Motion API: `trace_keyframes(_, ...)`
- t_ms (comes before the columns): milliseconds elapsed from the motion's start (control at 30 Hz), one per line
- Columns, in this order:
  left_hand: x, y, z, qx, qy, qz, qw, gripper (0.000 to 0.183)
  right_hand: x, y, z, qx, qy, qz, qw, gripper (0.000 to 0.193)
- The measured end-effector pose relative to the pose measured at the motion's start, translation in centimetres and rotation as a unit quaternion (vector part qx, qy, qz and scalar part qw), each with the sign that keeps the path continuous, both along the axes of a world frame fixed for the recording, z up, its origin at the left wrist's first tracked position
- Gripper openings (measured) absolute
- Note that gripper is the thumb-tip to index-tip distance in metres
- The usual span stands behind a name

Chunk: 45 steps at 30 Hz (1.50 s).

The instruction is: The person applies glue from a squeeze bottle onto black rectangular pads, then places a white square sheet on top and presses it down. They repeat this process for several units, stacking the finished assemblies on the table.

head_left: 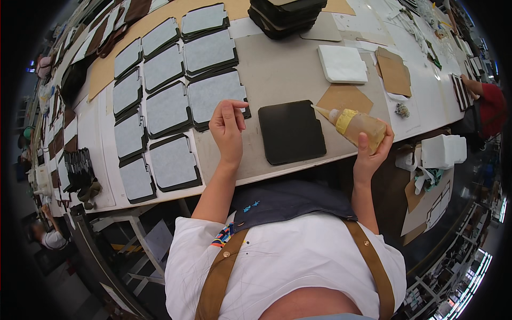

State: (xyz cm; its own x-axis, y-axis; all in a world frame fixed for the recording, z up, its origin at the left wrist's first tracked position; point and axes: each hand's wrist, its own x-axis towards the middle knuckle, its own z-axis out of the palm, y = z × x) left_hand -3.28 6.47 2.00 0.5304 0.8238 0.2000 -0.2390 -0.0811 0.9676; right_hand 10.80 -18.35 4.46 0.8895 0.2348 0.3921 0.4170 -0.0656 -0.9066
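Note:
My right hand (372, 152) is wrapped round a squeeze bottle (368, 129) of amber liquid. Yellow tape circles its neck, and its pointed nozzle tilts left toward the top right corner of a black panel (291, 133). Whether the tip touches the panel, I cannot tell. That panel lies flat in front of me, with rounded corners and a notched right edge. To its left, my left hand (228, 128) is raised with its fingers curled in and nothing visible in them. Beside this hand are rows of black panels topped with white sheets (215, 96).
A tall stack of black panels (285, 18) stands at the far middle. Right of it lie a white sheet stack (342, 64) and brown card pieces (393, 72). A tan card (345, 98) rests under the nozzle. At the far right, another person's red sleeve (493, 109) reaches the table.

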Motion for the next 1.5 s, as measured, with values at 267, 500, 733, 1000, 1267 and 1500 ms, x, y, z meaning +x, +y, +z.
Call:
trace_keyframes(267,0.0,0.0,0.1,-0.003,-0.001,0.001,1.000,0.042,-0.3,0.4,-0.2,-0.007,-0.041,0.026,0.999,0.059)
trace_keyframes(500,0.1,0.1,-0.2,-0.002,-0.016,-0.003,1.000,0.040,-1.0,1.5,0.2,0.002,-0.045,0.076,0.996,0.060)
trace_keyframes(733,-0.1,0.0,0.0,0.000,0.001,-0.001,1.000,0.041,-1.7,3.0,-0.1,0.001,-0.065,0.126,0.990,0.062)
trace_keyframes(1000,-0.2,0.2,-0.1,-0.003,-0.017,-0.002,1.000,0.040,-2.5,5.0,-0.1,0.002,-0.083,0.182,0.980,0.064)
trace_keyframes(1267,-0.4,0.4,0.0,-0.020,-0.035,-0.003,0.999,0.040,-3.1,6.8,0.0,0.006,-0.072,0.245,0.967,0.066)
trace_keyframes(1500,-0.5,0.5,0.2,-0.017,-0.031,0.006,0.999,0.040,0.7,7.5,2.0,0.075,0.080,0.298,0.948,0.068)
